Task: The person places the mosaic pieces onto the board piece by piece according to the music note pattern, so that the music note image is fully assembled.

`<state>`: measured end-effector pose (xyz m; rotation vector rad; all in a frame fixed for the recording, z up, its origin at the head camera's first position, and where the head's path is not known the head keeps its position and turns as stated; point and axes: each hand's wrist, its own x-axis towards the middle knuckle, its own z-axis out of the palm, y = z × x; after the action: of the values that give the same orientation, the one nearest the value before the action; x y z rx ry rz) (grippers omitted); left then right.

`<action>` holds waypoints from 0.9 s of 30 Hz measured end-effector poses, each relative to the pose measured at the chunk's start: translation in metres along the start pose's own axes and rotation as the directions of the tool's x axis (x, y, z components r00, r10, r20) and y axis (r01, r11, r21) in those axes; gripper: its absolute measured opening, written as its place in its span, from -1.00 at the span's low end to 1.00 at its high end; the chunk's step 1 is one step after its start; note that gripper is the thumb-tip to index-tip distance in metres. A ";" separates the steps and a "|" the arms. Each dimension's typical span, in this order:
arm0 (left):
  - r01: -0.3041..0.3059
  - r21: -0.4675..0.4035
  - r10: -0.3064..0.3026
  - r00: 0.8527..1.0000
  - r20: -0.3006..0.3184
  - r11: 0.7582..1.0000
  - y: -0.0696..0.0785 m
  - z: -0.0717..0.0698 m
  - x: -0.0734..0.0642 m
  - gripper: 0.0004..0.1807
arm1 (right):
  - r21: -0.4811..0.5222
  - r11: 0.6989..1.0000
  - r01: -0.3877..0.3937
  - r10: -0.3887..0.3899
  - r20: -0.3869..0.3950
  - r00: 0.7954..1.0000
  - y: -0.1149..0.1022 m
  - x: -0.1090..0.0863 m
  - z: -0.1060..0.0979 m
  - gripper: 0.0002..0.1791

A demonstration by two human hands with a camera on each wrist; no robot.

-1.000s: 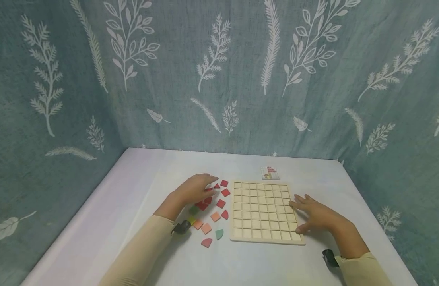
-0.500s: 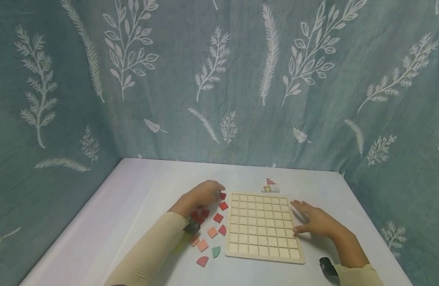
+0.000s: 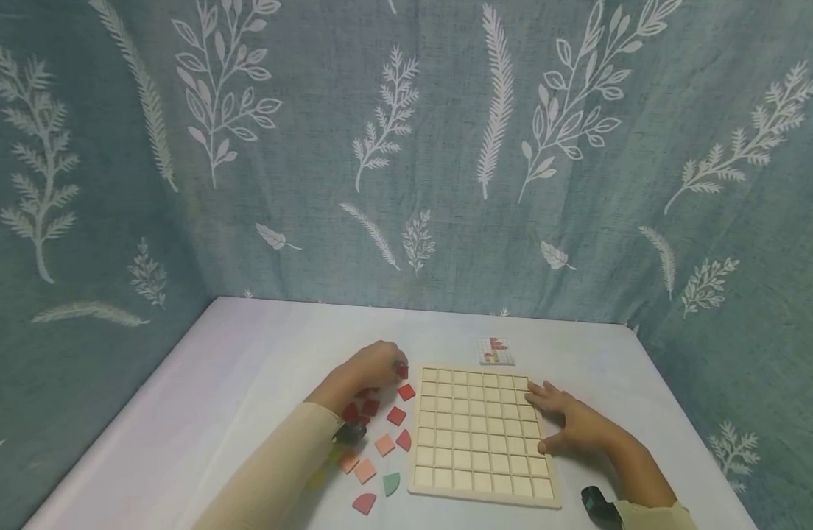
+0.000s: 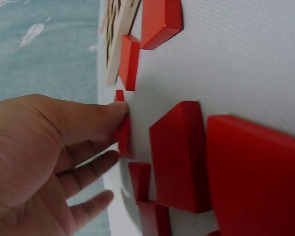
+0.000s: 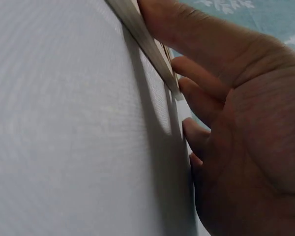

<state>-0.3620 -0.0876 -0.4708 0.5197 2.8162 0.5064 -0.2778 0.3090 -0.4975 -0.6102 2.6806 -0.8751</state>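
Observation:
My left hand (image 3: 373,364) pinches a red tile (image 3: 402,371) between thumb and forefinger, just left of the wooden grid board's far corner. In the left wrist view, the thumb covers part of that tile, and the other fingers are spread apart. The pale wooden grid board (image 3: 479,434) lies flat, its square cells bare. At its right edge rests my right hand (image 3: 582,419), fingers loosely spread, thumb and fingertips on the rim. More red tiles, such as a red square (image 3: 406,392), lie near the left hand; some are partly hidden under the wrist.
Orange squares (image 3: 384,444), a green quarter-round tile (image 3: 391,483) and a red quarter-round tile (image 3: 364,503) lie left of the board. Yellow pieces (image 3: 317,478) sit partly behind the left sleeve. A small picture card (image 3: 495,351) lies beyond the board. Patterned cloth (image 3: 446,147) hangs behind the white table (image 3: 267,346).
My left hand first moved away over the red tiles to the far one, then took hold of it and drew slightly back. The right hand stays at the board's edge. The head view shifted.

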 end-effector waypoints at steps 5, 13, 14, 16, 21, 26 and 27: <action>0.102 -0.034 -0.101 0.995 0.023 0.994 -0.001 -0.004 -0.009 -0.75 | 0.039 0.999 0.037 -0.038 0.015 0.999 0.000 0.002 0.004 0.12; 0.058 -0.033 -0.058 0.998 -0.003 0.998 -0.009 -0.008 -0.005 -0.79 | 0.112 0.993 0.030 -0.030 0.004 1.000 -0.005 0.011 0.006 0.12; 0.038 -0.033 -0.038 0.999 -0.011 0.999 -0.011 -0.008 -0.004 -0.80 | 0.112 0.993 0.029 -0.029 0.002 1.000 -0.006 0.011 0.006 0.13; 0.010 -0.023 -0.011 1.000 -0.025 1.000 -0.013 -0.007 -0.003 -0.81 | 0.096 0.995 0.021 -0.021 -0.003 1.000 -0.007 0.011 0.006 0.15; -0.015 -0.006 0.015 0.998 -0.056 1.000 -0.016 -0.005 -0.003 -0.76 | -0.022 0.999 -0.039 0.039 -0.018 0.999 -0.005 0.005 0.006 0.21; -0.158 0.016 0.159 0.983 -0.092 0.987 -0.008 -0.006 0.001 -0.77 | -0.083 0.997 -0.008 0.007 -0.007 1.000 0.003 -0.001 0.005 0.25; -0.193 0.019 0.194 0.976 -0.097 0.981 -0.005 -0.006 0.002 -0.78 | -0.087 0.996 0.000 -0.001 -0.011 1.000 0.004 -0.002 0.006 0.27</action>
<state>-0.3674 -0.0926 -0.4678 0.7971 2.8781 0.5706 -0.2756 0.3099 -0.5042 -0.6273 2.7404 -0.7673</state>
